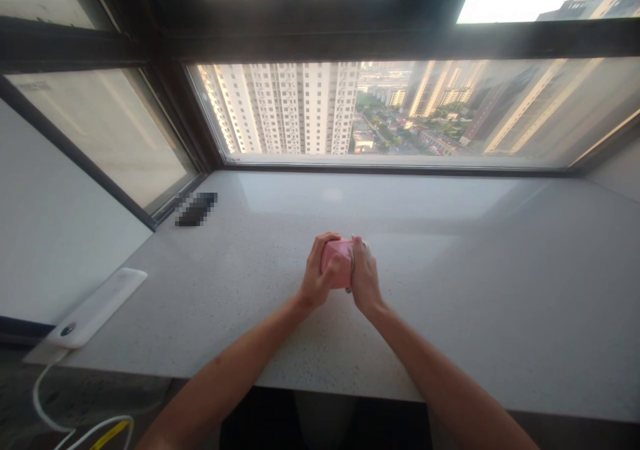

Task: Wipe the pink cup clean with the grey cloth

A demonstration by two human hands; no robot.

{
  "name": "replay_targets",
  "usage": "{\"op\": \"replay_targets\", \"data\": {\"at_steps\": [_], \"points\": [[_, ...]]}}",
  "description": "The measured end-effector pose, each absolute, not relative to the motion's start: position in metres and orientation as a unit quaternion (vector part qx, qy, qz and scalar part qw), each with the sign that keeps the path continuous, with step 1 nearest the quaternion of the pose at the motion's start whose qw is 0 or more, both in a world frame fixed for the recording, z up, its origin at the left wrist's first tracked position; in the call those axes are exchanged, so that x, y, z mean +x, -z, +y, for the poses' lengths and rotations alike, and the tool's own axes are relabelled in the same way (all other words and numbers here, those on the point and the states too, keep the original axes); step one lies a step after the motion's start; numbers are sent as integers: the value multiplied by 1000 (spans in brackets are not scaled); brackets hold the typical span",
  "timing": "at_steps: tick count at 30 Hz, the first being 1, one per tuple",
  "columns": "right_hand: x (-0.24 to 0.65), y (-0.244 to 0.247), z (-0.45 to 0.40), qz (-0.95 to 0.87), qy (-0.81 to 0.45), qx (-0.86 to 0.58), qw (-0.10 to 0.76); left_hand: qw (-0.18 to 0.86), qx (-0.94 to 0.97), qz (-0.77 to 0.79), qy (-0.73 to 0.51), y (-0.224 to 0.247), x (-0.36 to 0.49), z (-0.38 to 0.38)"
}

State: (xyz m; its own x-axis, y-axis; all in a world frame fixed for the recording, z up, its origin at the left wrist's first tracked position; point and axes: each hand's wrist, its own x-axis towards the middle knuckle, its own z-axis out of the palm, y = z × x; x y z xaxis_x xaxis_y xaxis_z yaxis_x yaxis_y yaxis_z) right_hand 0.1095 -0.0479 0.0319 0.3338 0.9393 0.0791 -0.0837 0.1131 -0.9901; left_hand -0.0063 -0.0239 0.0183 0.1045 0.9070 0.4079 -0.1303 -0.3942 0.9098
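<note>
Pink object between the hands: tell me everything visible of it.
The pink object is a small, rounded, box-like piece, smooth and matte-looking; its kind is unclear. The left hand grips its left side, the right hand its right, hiding much of it. A pale bit shows at its right edge. Whether it touches the speckled stone counter below cannot be told.

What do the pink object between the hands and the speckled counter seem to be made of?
The pink object seems to be smooth matte plastic, given its even colour and soft sheen; coated card is possible. The counter looks like polished engineered stone: fine dark speckles on pale grey, and a glossy surface reflecting the window.
</note>
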Motion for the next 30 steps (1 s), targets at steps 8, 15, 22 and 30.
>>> {"op": "replay_targets", "data": {"at_steps": [8, 15, 22, 30], "points": [[118, -17, -49, -615, -299, -461, 566, 679, 455, 316, -482, -26, -9, -14], [118, -27, -42, -460, -426, -487, 609, 592, 540, 278, -529, -14, -16, -14], [112, -29, -43, -291, -512, -482, 649, 370, 731, 217, -531, -4, -16, -15], [111, -33, -43, -311, -495, -481, 653, 364, 698, 246, -565, -8, -11, -19]]}}
